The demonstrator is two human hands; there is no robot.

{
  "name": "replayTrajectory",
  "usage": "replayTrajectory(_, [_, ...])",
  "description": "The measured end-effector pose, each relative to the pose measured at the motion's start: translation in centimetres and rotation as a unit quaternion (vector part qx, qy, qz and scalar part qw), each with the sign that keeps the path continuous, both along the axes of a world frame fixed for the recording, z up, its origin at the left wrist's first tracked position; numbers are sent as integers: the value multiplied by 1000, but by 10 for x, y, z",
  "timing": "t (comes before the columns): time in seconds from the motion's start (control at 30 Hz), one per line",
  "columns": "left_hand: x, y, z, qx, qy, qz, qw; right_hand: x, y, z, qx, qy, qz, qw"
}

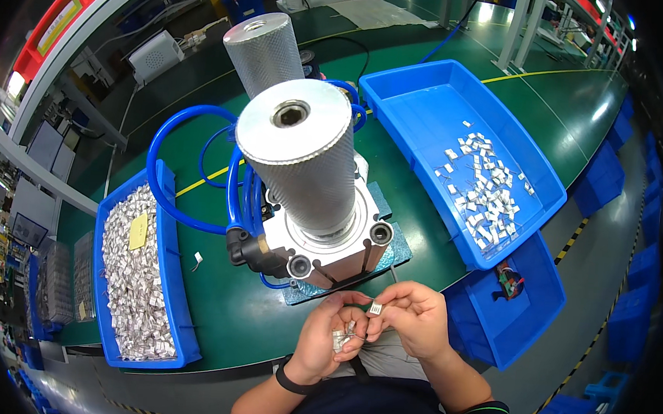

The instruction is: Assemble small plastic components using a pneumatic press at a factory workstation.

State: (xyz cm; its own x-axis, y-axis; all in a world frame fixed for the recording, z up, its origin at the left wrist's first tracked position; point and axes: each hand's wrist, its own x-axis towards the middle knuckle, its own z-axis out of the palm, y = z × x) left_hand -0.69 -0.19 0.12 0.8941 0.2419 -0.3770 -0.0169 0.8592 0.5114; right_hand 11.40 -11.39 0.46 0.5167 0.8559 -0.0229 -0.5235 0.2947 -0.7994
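My right hand (418,322) pinches a small white block-shaped part (375,308) between thumb and fingertips. Beside it, my left hand (319,341) is curled around several similar white parts (340,339) with thin leads. The left fingertips come close to the pinched part; whether they touch it I cannot tell. Both hands are low in front of my body, just before a metal device with a knurled silver cylinder (310,183) on a square block. One loose white part (198,258) with a lead lies on the green table to the left.
A blue bin (185,342) heaped with white parts stands left, a yellow note on the heap. At right, a larger blue tray (403,86) holds scattered white parts. Below it sits another blue bin (525,325). Blue air hoses (152,158) loop left of the device; a second knurled cylinder (261,51) stands behind.
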Motion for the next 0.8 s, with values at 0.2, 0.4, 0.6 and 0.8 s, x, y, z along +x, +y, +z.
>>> replayTrajectory(0.2, [1, -4, 6, 64, 24, 33, 997, -6, 2, -1, -51, -14, -42, 998])
replayTrajectory(0.4, [4, -9, 8, 155, 86, 117, 977, -10, 2, 6, -145, -73, -18, 987])
replayTrajectory(0.6, [9, -9, 3, 245, 124, 128, 953, -7, 0, 5, -196, -153, 3, 969])
replayTrajectory(0.8, [9, -6, 4, 200, 108, 130, 965, -3, -4, 1, -188, -165, 48, 967])
